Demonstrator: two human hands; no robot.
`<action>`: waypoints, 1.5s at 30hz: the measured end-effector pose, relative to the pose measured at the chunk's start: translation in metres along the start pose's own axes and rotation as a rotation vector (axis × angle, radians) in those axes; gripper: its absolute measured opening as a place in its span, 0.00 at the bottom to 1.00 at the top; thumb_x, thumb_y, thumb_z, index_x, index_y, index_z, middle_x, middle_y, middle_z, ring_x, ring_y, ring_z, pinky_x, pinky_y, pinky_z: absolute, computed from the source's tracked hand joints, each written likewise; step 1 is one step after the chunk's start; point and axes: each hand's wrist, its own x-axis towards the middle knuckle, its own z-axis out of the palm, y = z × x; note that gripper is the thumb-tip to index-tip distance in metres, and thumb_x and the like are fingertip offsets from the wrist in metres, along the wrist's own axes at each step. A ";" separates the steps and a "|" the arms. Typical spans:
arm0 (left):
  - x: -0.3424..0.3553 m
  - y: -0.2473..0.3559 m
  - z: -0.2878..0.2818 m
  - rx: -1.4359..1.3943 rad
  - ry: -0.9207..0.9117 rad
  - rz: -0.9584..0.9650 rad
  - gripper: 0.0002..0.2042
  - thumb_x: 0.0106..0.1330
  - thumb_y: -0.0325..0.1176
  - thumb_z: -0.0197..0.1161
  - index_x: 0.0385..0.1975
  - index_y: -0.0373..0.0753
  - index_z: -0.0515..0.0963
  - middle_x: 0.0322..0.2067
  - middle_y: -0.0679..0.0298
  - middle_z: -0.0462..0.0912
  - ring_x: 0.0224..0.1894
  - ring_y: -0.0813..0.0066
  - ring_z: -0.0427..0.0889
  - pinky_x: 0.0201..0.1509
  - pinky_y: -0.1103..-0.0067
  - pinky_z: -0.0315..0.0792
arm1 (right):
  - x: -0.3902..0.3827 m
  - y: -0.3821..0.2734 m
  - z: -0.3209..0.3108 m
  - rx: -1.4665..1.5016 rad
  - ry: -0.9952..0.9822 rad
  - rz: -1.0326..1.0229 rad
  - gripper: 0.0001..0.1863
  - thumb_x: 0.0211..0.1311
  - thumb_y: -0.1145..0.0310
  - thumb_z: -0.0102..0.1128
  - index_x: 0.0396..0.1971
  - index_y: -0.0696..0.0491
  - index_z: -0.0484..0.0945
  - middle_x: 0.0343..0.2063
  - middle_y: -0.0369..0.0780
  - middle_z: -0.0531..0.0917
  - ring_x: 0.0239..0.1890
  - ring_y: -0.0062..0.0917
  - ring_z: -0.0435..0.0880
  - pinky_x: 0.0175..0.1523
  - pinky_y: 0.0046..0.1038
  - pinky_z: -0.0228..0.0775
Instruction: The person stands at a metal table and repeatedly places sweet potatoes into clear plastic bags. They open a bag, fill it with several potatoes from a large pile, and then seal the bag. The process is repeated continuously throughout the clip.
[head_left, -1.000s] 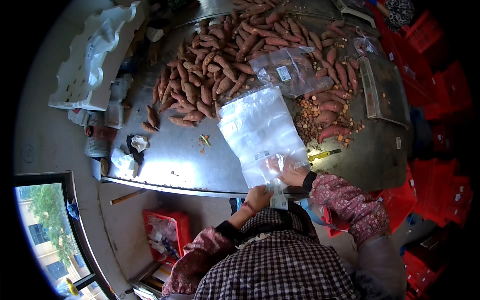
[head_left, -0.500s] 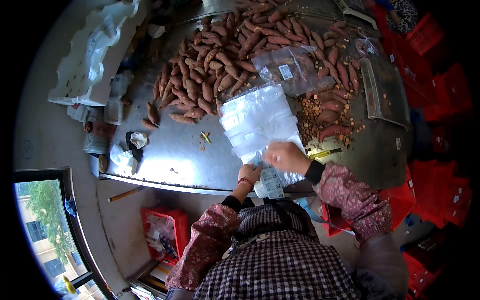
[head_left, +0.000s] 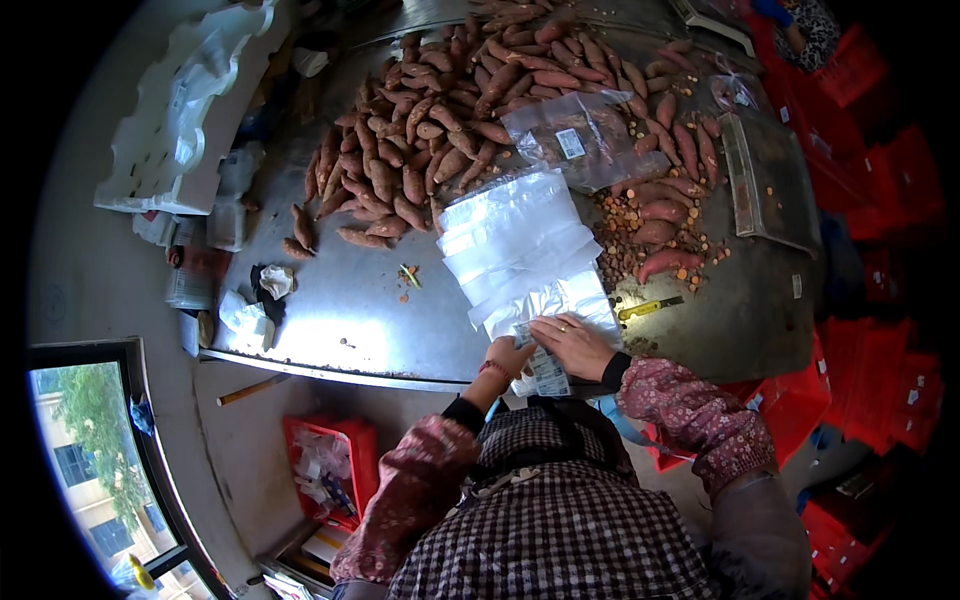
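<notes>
A stack of clear plastic bags [head_left: 520, 240], its upper sheets fanned, lies on the steel table near me. My left hand [head_left: 507, 357] pinches a pale strip of printed labels [head_left: 549, 377] at the stack's near edge. My right hand [head_left: 568, 344] lies on the near part of the bags, fingers extended over the top of the strip. A yellow knife [head_left: 648, 308] lies just right of the stack. Beyond it a large heap of sweet potatoes [head_left: 420, 140] covers the back, with a labelled bag [head_left: 575, 145] on its near right part and small cut pieces [head_left: 630, 245] beside the bags.
A white foam box [head_left: 180, 110] and plastic tubs stand at the left. A clear tray [head_left: 765, 180] sits at the right edge. Red crates [head_left: 870, 380] are stacked right, another red bin [head_left: 325, 470] below left. A co-worker's hand [head_left: 795, 40] shows at top right.
The bags' upper sheets have fanned toward the near edge, with the label strip showing below. My right hand rose over the stack, then came down flat on it; my left hand shifted slightly.
</notes>
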 end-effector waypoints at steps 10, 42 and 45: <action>-0.067 -0.010 0.007 -0.017 -0.203 0.304 0.15 0.66 0.39 0.60 0.23 0.33 0.76 0.16 0.65 0.78 0.18 0.80 0.75 0.22 0.81 0.67 | -0.004 0.020 0.006 -0.090 0.103 0.071 0.12 0.54 0.73 0.50 0.39 0.56 0.75 0.40 0.39 0.76 0.49 0.31 0.73 0.57 0.34 0.64; -0.049 -0.010 -0.036 -0.692 -0.205 0.230 0.10 0.71 0.39 0.52 0.35 0.39 0.75 0.24 0.69 0.77 0.22 0.86 0.69 0.28 0.86 0.65 | 0.074 0.074 -0.041 0.057 -0.109 0.564 0.07 0.60 0.71 0.48 0.34 0.57 0.72 0.28 0.51 0.80 0.33 0.43 0.80 0.34 0.41 0.69; -0.048 -0.013 -0.036 -0.689 -0.206 0.234 0.10 0.71 0.39 0.52 0.35 0.39 0.75 0.24 0.69 0.77 0.22 0.86 0.69 0.27 0.87 0.65 | 0.100 0.089 -0.072 0.076 0.245 0.579 0.08 0.60 0.69 0.53 0.37 0.56 0.73 0.25 0.47 0.80 0.27 0.42 0.80 0.32 0.38 0.70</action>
